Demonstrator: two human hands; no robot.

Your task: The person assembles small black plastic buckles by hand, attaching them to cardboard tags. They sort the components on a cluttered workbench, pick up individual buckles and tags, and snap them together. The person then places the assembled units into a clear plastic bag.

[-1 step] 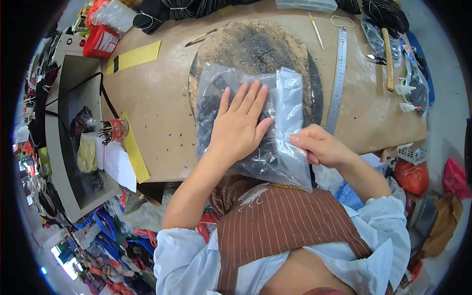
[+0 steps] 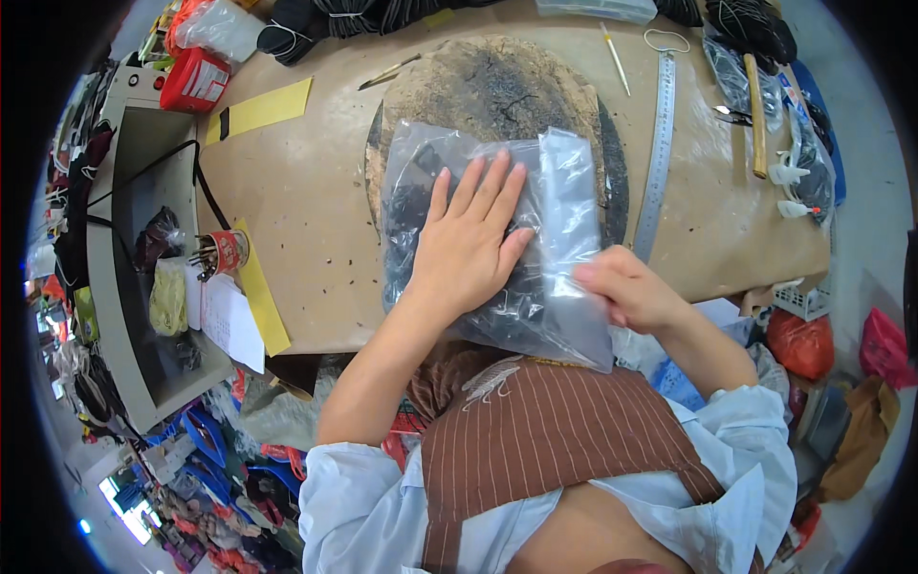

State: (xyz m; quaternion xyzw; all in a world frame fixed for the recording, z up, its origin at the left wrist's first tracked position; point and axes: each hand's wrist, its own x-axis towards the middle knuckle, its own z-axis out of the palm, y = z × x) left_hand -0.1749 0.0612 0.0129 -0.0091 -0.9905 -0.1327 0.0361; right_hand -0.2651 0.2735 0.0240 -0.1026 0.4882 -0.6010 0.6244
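A clear plastic bag (image 2: 492, 320) with dark pieces inside lies over the near part of a round, worn chopping-block-like board (image 2: 497, 86). My left hand (image 2: 467, 234) rests flat on top of it, fingers spread, pressing on the plastic. Along the bag's right side runs a folded, whitish strip (image 2: 569, 196). At the lower part of that strip my right hand (image 2: 626, 287) is closed, thumb and fingers pinching the plastic edge. The bag's near corner hangs over the table edge by my apron. What exactly the dark pieces are cannot be made out.
A steel ruler (image 2: 658, 148) and a white pencil-like stick (image 2: 617, 59) lie right of the board. Farther right is a wooden-handled hammer (image 2: 755, 120). To the left stand a red tub (image 2: 194, 81), a red can of thin tools (image 2: 229, 251) and a grey tray (image 2: 124, 316).
My right hand has shifted slightly to the right, drawing the bag's folded strip with it. My left hand stays nearly in place on the bag.
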